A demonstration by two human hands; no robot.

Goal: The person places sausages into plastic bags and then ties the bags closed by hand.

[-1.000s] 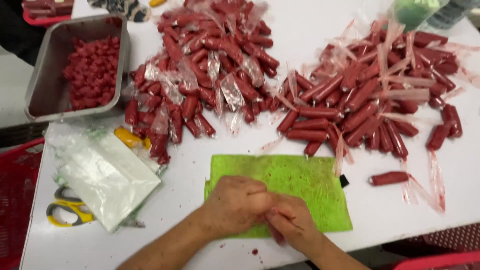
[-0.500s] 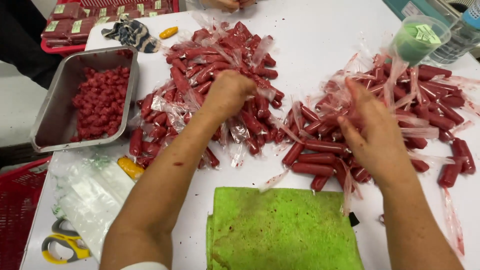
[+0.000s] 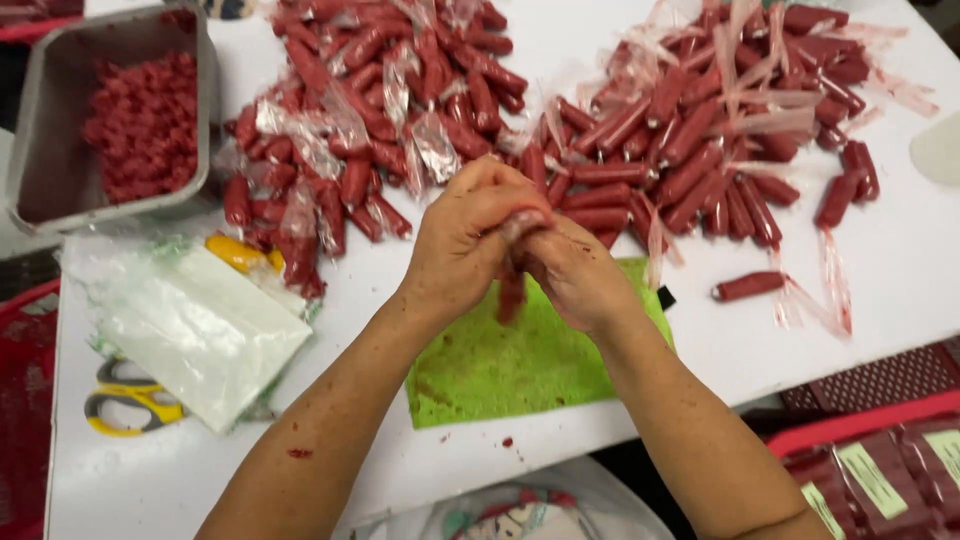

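Both closed together above the green mat [image 3: 540, 350], left hand [image 3: 470, 240] and right hand [image 3: 575, 275] pinching 1 red sausage [image 3: 511, 296] by its clear wrapper, hung end-down over the mat, the 2 sausage heaps [image 3: 700, 150] close behind on the bench [image 3: 900, 270].

A white table [image 3: 900, 270] carries two heaps of red sausages [image 3: 400, 110] [image 3: 700, 130] at the far side, a metal tray [image 3: 60, 190] far left, a green cloth [image 3: 520, 370] near centre, plastic bags [image 3: 190, 320] and yellow-handled scissors [image 3: 130, 405] near left.
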